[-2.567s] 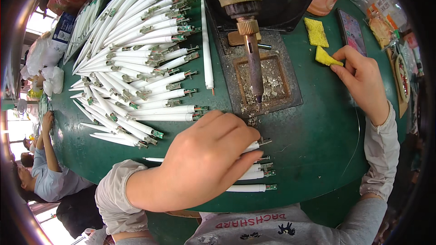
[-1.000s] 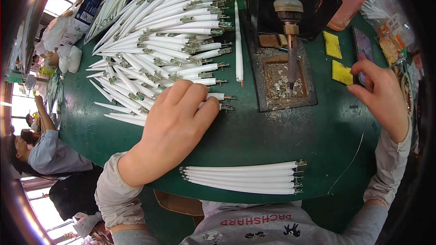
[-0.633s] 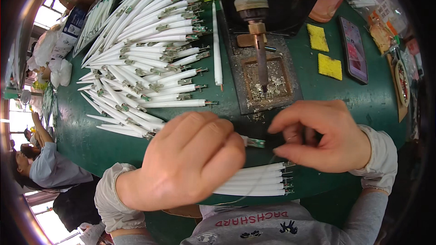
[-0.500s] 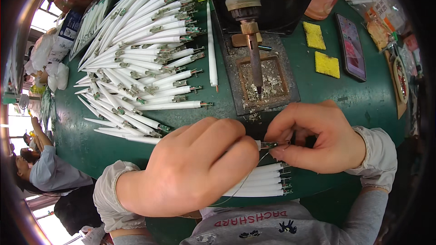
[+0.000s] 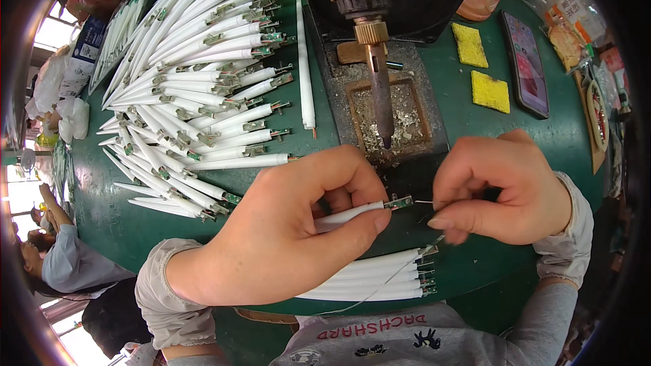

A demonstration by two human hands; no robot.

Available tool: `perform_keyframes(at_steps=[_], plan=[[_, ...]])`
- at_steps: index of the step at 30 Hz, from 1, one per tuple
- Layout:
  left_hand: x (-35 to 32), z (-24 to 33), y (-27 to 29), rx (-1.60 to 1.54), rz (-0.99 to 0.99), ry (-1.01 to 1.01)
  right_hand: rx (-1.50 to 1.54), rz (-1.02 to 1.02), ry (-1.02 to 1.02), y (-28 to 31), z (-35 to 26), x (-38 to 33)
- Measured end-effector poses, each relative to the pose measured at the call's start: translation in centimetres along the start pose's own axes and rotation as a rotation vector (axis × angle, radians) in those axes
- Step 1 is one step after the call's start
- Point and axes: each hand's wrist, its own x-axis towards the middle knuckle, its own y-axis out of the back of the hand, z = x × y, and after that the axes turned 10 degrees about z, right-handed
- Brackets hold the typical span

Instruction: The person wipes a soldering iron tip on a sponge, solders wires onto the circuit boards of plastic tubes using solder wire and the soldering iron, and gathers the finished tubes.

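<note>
Between the thumb and fingers of my left hand is a white tapered tube, slim like a pen. A small green circuit board with metal parts sticks out of its right end. My right hand is closed in a pinch on a thin wire, whose free end points at the board across a small gap. Below the hands, a silvery solder-like strand curves over a row of similar white tubes. A soldering iron points down just beyond my hands.
Under the iron sits a square metal tray with solder scraps. A large pile of white tubes spreads left; one lone tube lies beside the tray. Two yellow sponges and a phone lie right. A person sits far left.
My hands have moved apart: the right has drawn rightward off the board's end. My left hand has turned, showing more of the tube. The whole view has shifted slightly.
</note>
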Motion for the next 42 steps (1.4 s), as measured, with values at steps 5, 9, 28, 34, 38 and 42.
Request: perform_keyframes(at_steps=[5,9,28,34,38,42], plan=[[0.4,0.0,0.4,-0.085,0.032,0.021,-0.266,0.098,0.371,-0.6,0.2,0.2],[0.8,0.3,0.5,-0.155,0.094,0.040,-0.267,0.130,0.273,-1.1,0.2,0.2],[0.9,0.6,0.2,-0.172,0.184,-0.040,-0.376,0.348,0.453,-2.1,1.0,1.2],[0.8,0.5,0.3,-0.187,0.200,-0.089,-0.377,0.351,0.491,-2.2,1.0,1.4],[1.0,0.6,0.2,-0.186,0.201,-0.067,-0.367,0.352,0.493,-2.1,1.2,1.3],[0.5,0.8,0.4,-0.150,0.206,-0.031,-0.383,0.305,0.470,-1.8,0.8,1.0]])
